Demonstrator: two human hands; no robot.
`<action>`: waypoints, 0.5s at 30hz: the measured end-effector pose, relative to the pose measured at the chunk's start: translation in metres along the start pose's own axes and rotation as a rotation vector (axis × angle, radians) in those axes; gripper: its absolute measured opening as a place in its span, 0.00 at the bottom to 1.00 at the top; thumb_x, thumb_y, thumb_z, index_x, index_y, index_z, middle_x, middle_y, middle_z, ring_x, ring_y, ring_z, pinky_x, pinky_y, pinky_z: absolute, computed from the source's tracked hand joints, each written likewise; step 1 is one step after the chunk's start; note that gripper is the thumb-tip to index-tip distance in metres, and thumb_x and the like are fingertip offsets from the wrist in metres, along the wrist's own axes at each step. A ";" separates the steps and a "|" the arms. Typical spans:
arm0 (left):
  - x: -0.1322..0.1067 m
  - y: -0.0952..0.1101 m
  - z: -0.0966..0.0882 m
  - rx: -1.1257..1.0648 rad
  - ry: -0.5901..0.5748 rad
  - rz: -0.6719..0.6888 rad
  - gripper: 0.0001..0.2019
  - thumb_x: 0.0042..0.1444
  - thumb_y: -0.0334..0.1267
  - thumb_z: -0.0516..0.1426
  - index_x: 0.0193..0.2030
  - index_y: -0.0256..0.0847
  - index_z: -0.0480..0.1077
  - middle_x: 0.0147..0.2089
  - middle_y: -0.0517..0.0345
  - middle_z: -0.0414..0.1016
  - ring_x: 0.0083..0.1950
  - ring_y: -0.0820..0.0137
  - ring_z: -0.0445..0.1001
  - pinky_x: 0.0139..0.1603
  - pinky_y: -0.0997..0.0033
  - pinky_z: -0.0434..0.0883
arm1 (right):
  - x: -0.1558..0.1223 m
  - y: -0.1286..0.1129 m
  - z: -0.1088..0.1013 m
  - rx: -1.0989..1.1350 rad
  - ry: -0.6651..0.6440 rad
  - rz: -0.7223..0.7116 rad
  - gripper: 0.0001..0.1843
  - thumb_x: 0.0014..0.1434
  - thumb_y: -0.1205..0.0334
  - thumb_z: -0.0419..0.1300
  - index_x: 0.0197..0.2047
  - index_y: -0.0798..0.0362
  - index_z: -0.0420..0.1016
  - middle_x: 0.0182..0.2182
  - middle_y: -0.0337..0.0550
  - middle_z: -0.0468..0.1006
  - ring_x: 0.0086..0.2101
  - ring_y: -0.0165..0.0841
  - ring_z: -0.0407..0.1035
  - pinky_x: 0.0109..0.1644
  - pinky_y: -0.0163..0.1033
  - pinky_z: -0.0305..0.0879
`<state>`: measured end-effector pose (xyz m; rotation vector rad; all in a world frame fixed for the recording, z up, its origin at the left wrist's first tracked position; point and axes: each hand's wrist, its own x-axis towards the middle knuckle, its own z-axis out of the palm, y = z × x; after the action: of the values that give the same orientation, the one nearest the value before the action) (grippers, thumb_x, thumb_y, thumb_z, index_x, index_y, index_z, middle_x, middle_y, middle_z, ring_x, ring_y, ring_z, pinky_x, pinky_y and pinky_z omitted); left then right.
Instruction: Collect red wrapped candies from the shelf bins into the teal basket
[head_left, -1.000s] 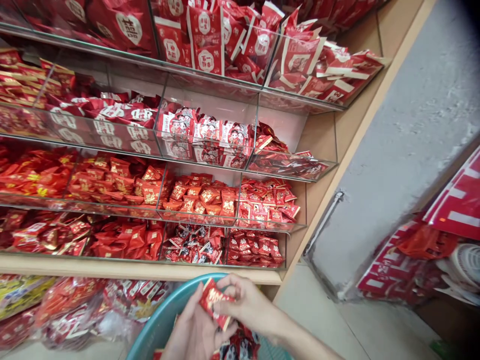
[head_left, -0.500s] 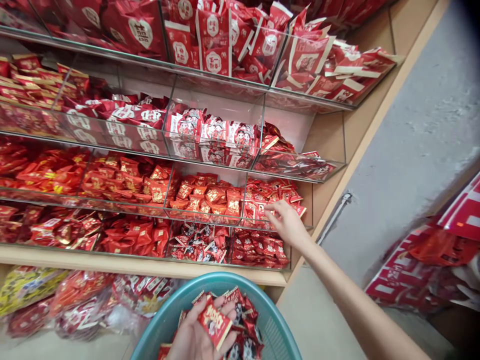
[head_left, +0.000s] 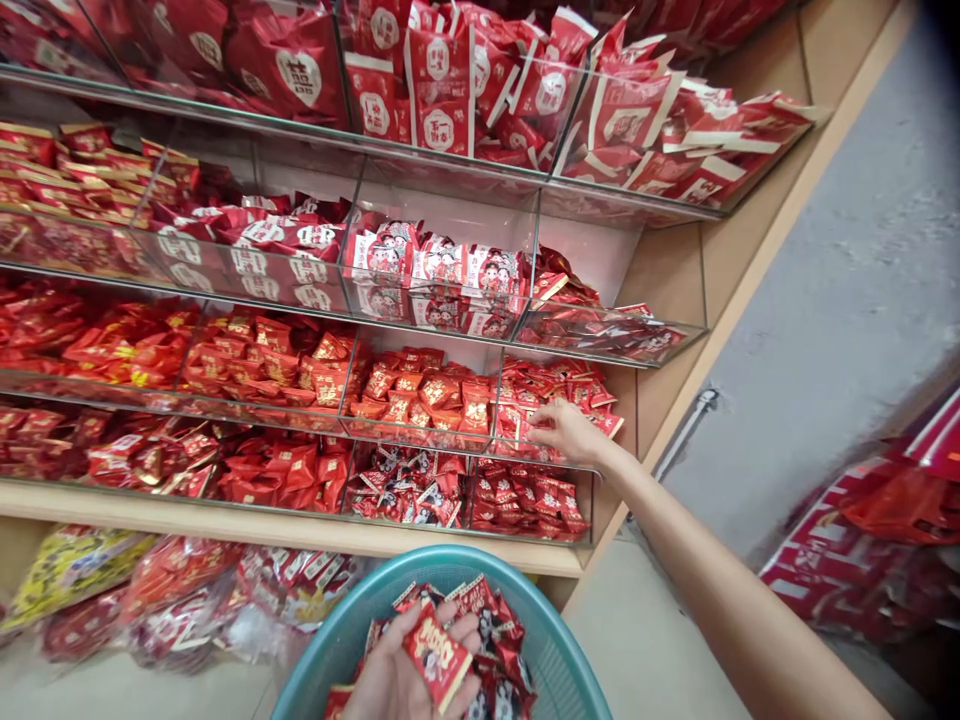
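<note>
My left hand (head_left: 409, 672) lies palm up over a teal plastic basket (head_left: 559, 655) at the bottom of the view, its fingers curled round a small red candy packet (head_left: 436, 655). More red packets (head_left: 495, 640) lie in the basket under it. My right hand (head_left: 571, 433) reaches into the rightmost clear bin (head_left: 551, 405) of the third shelf row, fingers down among small red packets there. Whether it grips one is hidden.
Tiered clear acrylic bins (head_left: 420, 300) full of red sweets fill the shelving ahead. A wooden side panel (head_left: 720, 270) and a grey wall (head_left: 847, 290) stand to the right. Bagged sweets (head_left: 172, 600) lie on the floor at the left, red goods (head_left: 892, 540) at the right.
My right hand left the packet held over the basket and reached up to the right-hand bin. The left hand stays over the basket with the packet.
</note>
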<state>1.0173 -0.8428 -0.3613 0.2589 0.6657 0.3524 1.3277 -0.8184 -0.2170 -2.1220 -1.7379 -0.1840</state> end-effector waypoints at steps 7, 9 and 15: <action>-0.004 0.000 0.001 -0.003 0.019 0.040 0.21 0.57 0.40 0.56 0.55 0.35 0.61 0.43 0.49 0.78 0.47 0.61 0.76 0.44 0.62 0.72 | -0.005 0.001 -0.001 0.088 0.040 0.026 0.09 0.48 0.56 0.63 0.29 0.53 0.72 0.30 0.40 0.74 0.33 0.32 0.66 0.37 0.35 0.59; -0.004 0.000 0.000 0.002 0.022 0.038 0.20 0.57 0.39 0.56 0.55 0.35 0.62 0.44 0.49 0.78 0.47 0.61 0.76 0.43 0.62 0.73 | -0.008 0.001 0.000 0.162 0.035 0.019 0.09 0.49 0.56 0.61 0.29 0.53 0.70 0.29 0.38 0.74 0.31 0.31 0.66 0.36 0.35 0.59; -0.003 0.002 -0.003 -0.012 0.009 -0.025 0.20 0.57 0.40 0.56 0.55 0.37 0.63 0.47 0.49 0.77 0.47 0.61 0.75 0.44 0.60 0.72 | -0.014 -0.002 -0.001 0.506 0.131 0.039 0.14 0.49 0.50 0.60 0.29 0.52 0.65 0.25 0.37 0.71 0.27 0.30 0.66 0.33 0.36 0.62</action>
<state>1.0124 -0.8421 -0.3613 0.2379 0.6745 0.3334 1.3223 -0.8313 -0.2204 -1.7308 -1.4745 0.1162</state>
